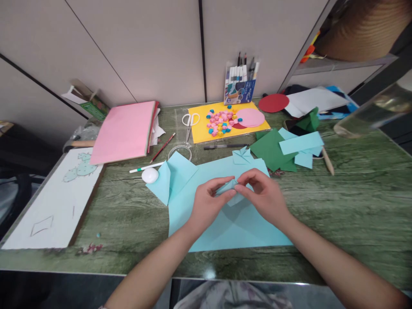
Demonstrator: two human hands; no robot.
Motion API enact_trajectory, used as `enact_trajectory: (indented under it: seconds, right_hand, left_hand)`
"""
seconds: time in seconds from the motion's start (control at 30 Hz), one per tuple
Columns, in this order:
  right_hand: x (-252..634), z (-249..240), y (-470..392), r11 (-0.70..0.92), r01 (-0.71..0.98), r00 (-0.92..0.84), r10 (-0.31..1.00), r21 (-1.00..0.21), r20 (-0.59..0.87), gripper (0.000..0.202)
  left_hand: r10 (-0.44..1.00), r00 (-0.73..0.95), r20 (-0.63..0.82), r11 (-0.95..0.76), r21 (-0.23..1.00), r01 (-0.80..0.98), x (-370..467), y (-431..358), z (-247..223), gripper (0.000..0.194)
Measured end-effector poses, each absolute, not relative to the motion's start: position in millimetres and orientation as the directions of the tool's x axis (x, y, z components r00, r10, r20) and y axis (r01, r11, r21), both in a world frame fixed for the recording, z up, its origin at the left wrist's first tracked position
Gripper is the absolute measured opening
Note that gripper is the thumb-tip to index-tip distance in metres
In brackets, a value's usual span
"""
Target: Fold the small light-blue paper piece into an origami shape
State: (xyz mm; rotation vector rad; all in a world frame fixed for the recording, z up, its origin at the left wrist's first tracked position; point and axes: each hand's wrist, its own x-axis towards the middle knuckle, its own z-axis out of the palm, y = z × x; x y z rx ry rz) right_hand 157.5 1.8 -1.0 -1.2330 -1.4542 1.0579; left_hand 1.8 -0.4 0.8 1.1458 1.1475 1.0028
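Clearly light and easily creased, the small folded blue paper piece (229,187) sits pinched at its edges between the left hand (209,201) and right hand (264,195), above the large blue sheet (225,227) beneath them.

marker pack (238,91) print too small to read, no other legible text

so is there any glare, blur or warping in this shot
Head view: a small white glare spot on the glossy green marbled table at its near edge; the clear glass object at the right edge is blurred; straight wall seams splay outward, wide-angle warp; both hands and the folded light-blue paper piece are sharp, evenly lit.
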Motion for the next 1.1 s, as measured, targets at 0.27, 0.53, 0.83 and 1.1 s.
enact_trajectory:
  seconds: [0.27,0.53,0.83,1.1]
  right_hand:
    - [161,6,-2,0.191,0.202,-0.049,0.981,-0.96,0.185,0.012]
    - [160,8,-3,0.122,0.305,-0.125,0.988,-0.945,0.087,0.016]
    - [158,10,-7,0.188,0.384,-0.12,0.981,-0.904,0.153,0.018]
    - [156,8,-9,0.224,0.413,-0.112,0.974,-0.883,0.195,0.018]
  left_hand:
    - [0.967,0.103,-0.234,0.248,0.958,-0.146,-1,1,9,0.014]
    - [0.954,0.133,-0.268,0.295,0.917,-0.268,4,-3,0,0.031]
    - [0.972,0.163,-0.17,0.179,0.983,-0.042,4,-6,8,0.027]
    - [0.97,0.145,-0.193,0.2,0.979,-0.038,6,-8,7,0.026]
